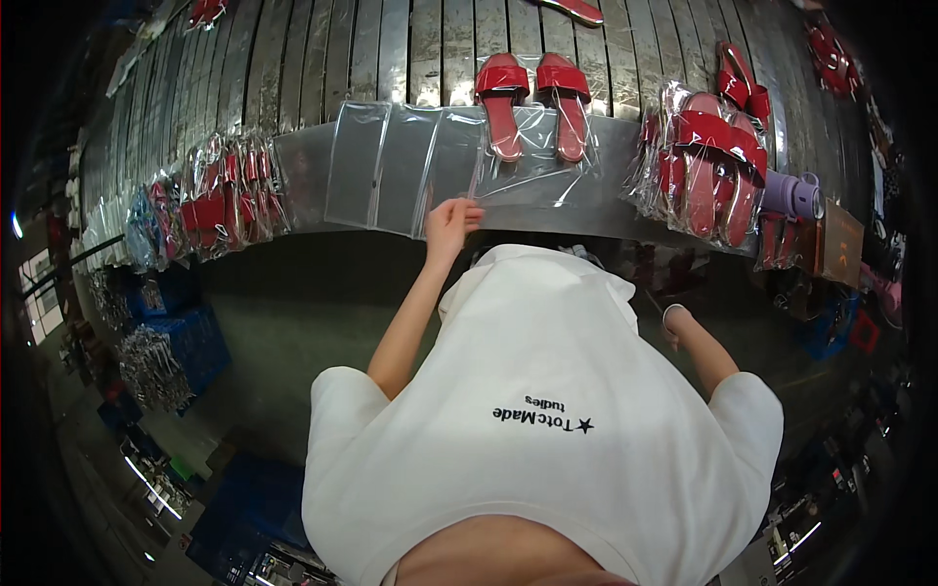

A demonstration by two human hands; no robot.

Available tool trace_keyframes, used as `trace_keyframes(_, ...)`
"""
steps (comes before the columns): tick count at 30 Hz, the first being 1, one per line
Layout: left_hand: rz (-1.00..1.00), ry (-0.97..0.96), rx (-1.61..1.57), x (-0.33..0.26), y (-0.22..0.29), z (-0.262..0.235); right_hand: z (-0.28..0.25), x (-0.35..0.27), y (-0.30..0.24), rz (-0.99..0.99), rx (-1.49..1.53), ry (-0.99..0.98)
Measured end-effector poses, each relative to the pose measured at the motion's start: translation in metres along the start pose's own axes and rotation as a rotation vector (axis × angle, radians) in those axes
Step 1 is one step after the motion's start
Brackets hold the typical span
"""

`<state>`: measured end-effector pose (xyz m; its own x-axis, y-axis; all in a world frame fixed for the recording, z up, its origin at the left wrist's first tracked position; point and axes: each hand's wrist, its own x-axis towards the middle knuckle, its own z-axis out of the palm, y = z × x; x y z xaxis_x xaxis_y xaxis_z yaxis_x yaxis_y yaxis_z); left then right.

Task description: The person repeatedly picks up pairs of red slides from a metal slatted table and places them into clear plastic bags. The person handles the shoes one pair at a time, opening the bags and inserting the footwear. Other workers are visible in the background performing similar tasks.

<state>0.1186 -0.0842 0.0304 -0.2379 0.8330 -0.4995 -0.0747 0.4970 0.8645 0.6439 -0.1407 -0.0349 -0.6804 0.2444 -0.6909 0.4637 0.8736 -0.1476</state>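
Clear plastic bags (pixel 403 166) lie overlapped along the near edge of the slatted metal table. At the lower edge of the rightmost ones is my left hand (pixel 452 227), its fingers curled closed on the film. Just beyond it, a pair of red slide sandals rests on clear film: the left sandal (pixel 504 122) and the right sandal (pixel 569 122) stand side by side, toe straps away from me. My right hand (pixel 672 330) hangs low beside my body, below table level, with a white band at the wrist. Its fingers are mostly hidden in shadow.
Bagged red sandals (pixel 713 166) are piled at the right, beside a purple cylindrical item (pixel 789 195) and a cardboard box (pixel 838 244). More bagged sandals (pixel 230 186) stand at the left edge. Blue crates (pixel 186 342) are on the floor at left.
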Motion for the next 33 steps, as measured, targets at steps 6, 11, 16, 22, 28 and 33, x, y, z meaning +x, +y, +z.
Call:
trace_keyframes(6, 1.051, 0.142, 1.081, 0.024, 0.077, 0.012, -0.264, 0.092, 0.004, 0.329, 0.535, 0.965)
trace_keyframes(11, 0.491, -0.221, 0.629, 0.088, 0.056, 0.008, -0.25, 0.163, 0.066, 0.454, 1.311, 0.977)
trace_keyframes(16, -0.353, -0.383, -0.132, 0.138, 0.014, -0.001, -0.248, 0.211, 0.054, 0.708, 1.932, 0.736)
trace_keyframes(22, 0.755, 0.051, 1.262, 0.07, 0.192, 0.074, -0.335, 0.144, 0.038, 0.557, 0.954, 1.219)
trace_keyframes(28, 1.483, -0.074, 0.931, -0.049, 0.332, 0.126, -0.414, 0.027, 0.065, 0.441, 0.607, 1.465)
trace_keyframes(33, 0.831, 0.372, 0.559, 0.032, 0.182, 0.079, -0.395, -0.087, 0.082, 0.598, 1.44, 1.701)
